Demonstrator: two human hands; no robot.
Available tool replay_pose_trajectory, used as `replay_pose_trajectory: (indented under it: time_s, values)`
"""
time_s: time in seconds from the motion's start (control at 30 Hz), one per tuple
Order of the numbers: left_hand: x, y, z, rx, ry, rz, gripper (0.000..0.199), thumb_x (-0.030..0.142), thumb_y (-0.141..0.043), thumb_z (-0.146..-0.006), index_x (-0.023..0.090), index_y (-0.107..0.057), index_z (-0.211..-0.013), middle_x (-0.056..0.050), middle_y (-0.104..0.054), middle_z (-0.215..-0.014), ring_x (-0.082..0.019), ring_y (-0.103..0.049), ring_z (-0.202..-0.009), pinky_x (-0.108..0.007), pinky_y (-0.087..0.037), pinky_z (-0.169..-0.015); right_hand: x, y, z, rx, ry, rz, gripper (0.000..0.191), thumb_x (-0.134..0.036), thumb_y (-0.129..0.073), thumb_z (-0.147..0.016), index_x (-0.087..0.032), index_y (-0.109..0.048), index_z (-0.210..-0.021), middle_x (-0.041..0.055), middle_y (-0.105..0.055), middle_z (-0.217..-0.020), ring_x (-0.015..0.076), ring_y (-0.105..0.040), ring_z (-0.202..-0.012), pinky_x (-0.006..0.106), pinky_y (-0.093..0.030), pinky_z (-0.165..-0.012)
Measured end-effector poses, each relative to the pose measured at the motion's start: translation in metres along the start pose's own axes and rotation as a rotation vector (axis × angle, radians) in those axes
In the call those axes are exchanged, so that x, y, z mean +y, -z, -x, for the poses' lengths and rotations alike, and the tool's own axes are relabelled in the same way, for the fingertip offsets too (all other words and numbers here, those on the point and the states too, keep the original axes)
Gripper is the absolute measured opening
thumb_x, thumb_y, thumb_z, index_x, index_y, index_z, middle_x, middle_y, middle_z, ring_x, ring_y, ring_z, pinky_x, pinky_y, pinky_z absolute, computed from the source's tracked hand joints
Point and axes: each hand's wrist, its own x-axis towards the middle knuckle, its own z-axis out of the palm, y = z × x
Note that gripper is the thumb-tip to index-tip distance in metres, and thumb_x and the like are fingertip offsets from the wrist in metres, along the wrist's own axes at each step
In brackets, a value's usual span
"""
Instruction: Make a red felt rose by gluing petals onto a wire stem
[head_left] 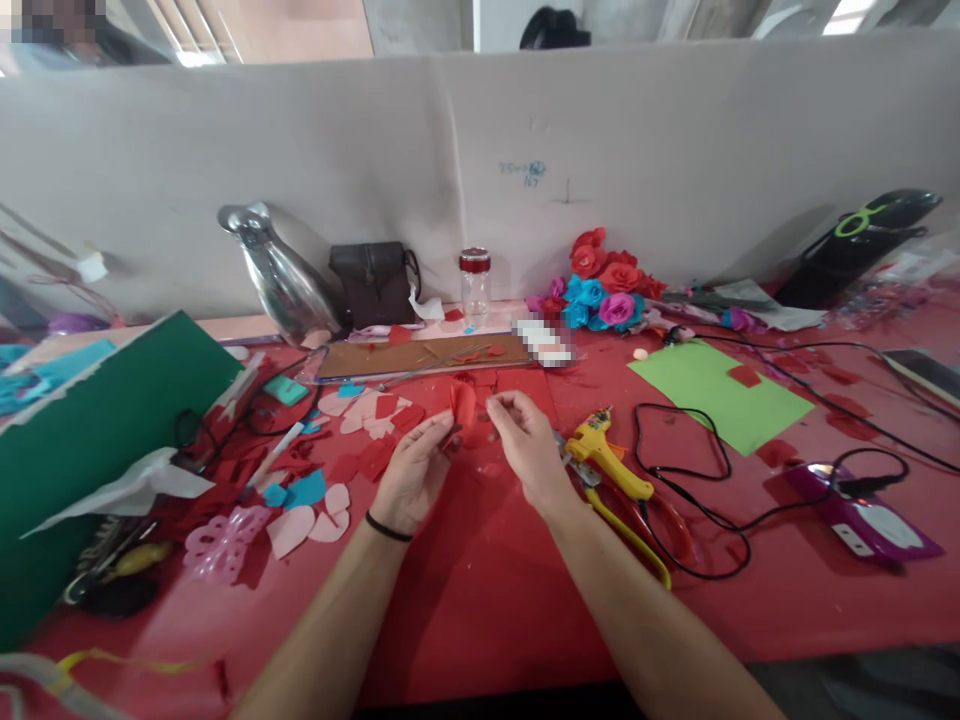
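My left hand [420, 462], with a dark band at its wrist, pinches a curled red paper petal piece [463, 403] over the red table [480, 590]. Just to the right, my right hand [523, 440] is closed with thumb and forefinger together; what it holds, if anything, is too small to make out. Red paper petals [375, 460] lie loose beside the left hand, with pink petals [296, 530] and blue pieces [306, 490] further left. A yellow glue gun [600, 447] rests beside my right hand, next to yellow-handled pliers [626, 540].
Behind the hands lie a brown strip [427, 355], a glass jar [475, 285] and a bunch of paper flowers [611, 285]. A green board [135, 420] leans at left. At right are green paper [727, 390], a black cable [739, 525] and a purple power strip [862, 510].
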Motion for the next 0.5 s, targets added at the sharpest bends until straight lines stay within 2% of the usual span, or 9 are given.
replay_pose_trajectory:
  time_s: [0.1,0.2,0.3,0.5]
  values:
    - [-0.001,0.004,-0.003,0.002,-0.015,0.047,0.016,0.019,-0.078,-0.059,0.015,-0.068,-0.07,0.001,-0.068,-0.068,-0.009,-0.061,-0.067,-0.021,-0.047,-0.068,0.006,-0.005,0.005,-0.142,-0.022,0.114,0.019,-0.036,-0.055,-0.078,-0.018,-0.06,-0.077,0.0009,-0.065,-0.072,0.0134,-0.058,-0.064,0.025,-0.045,-0.063]
    - [-0.001,0.006,-0.003,-0.008,-0.015,0.068,0.017,0.02,-0.079,-0.059,0.015,-0.068,-0.071,0.001,-0.068,-0.067,-0.009,-0.06,-0.064,-0.02,-0.047,-0.065,0.009,-0.011,0.01,-0.264,-0.023,0.127,0.016,-0.031,-0.058,-0.076,-0.018,-0.064,-0.083,0.0043,-0.069,-0.082,0.0157,-0.063,-0.074,0.028,-0.048,-0.071]
    - [0.0,0.007,-0.001,-0.004,-0.013,0.064,0.019,0.021,-0.079,-0.058,0.015,-0.067,-0.071,0.001,-0.068,-0.067,-0.009,-0.06,-0.063,-0.02,-0.046,-0.063,0.009,-0.015,0.014,-0.278,-0.019,0.165,0.014,-0.024,-0.061,-0.073,-0.017,-0.066,-0.084,0.0051,-0.07,-0.083,0.0166,-0.065,-0.075,0.029,-0.049,-0.072]
    - [0.002,0.003,0.001,-0.02,-0.035,0.013,0.017,0.02,-0.079,-0.058,0.015,-0.068,-0.07,0.002,-0.066,-0.065,-0.007,-0.058,-0.061,-0.017,-0.045,-0.059,0.009,-0.014,0.013,-0.273,0.051,0.222,0.01,-0.024,-0.061,-0.076,-0.019,-0.069,-0.08,0.0032,-0.072,-0.08,0.0168,-0.065,-0.072,0.028,-0.049,-0.069]
